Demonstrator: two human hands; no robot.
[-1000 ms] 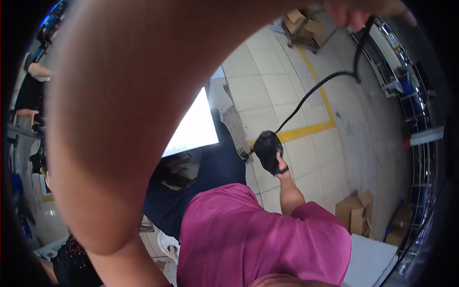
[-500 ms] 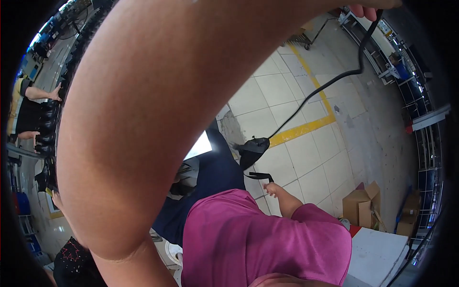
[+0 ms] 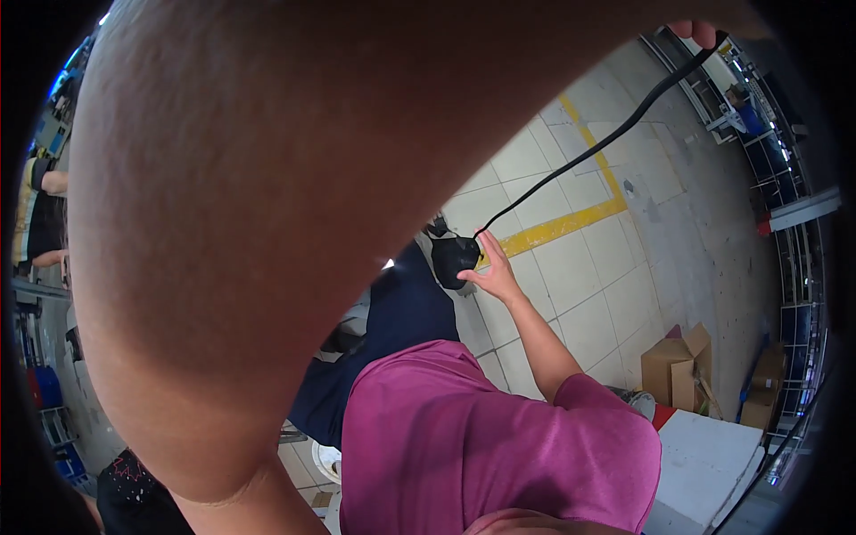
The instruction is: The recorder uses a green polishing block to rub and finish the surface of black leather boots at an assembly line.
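My left arm is raised and fills much of the view, crossing it to the upper right. There only the fingertips of my left hand (image 3: 697, 34) show, closed around a black cord (image 3: 606, 141). The cord runs down to a black pouch-like thing (image 3: 455, 261), whose exact kind I cannot make out. My right hand (image 3: 495, 275) is at the right side of this thing, thumb on its lower part and fingers by the cord's end. Part of a second small dark piece (image 3: 438, 227) shows just above it, half hidden behind my arm.
Tiled floor with a yellow line (image 3: 571, 227) stretches beyond my hands. An open cardboard box (image 3: 669, 379) and a white surface (image 3: 700, 459) are at my right. Shelving lines the far right. Another person (image 3: 43, 218) stands at far left, and a dark printed cloth (image 3: 134, 490) shows at lower left.
My right hand has reached forward from a loose black strap to the black pouch-like thing. That thing has shifted slightly up and left. The cord hangs straighter, and my left arm covers more of the view.
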